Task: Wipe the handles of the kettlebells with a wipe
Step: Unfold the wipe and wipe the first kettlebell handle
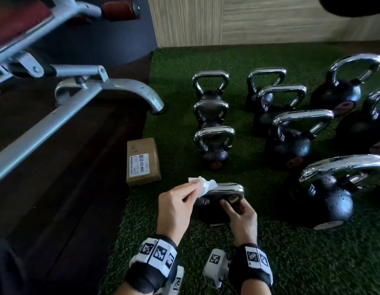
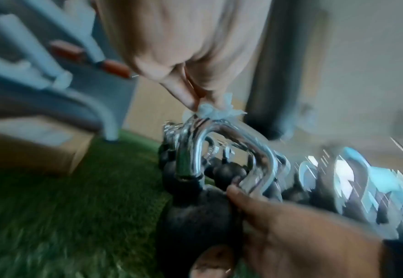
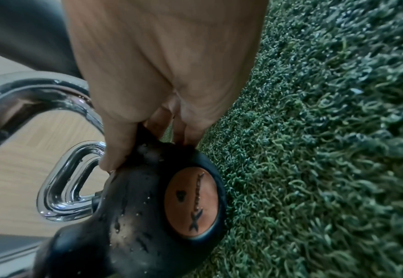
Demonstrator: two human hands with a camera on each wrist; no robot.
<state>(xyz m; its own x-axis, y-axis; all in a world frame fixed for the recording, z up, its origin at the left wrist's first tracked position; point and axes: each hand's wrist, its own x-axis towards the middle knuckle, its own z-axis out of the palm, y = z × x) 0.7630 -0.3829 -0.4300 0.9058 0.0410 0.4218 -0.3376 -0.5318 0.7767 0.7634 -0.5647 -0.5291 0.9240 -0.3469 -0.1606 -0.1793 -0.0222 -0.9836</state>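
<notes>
Low in the centre of the head view, a small black kettlebell [image 1: 214, 209] with a shiny chrome handle [image 1: 227, 188] stands on green artificial turf [image 1: 269, 262]. The left hand [image 1: 174, 207] pinches a crumpled white wipe [image 1: 204, 184] against the handle's left end. The right hand [image 1: 242, 218] curls its fingers round the handle's right side, where water droplets bead the black body.
</notes>
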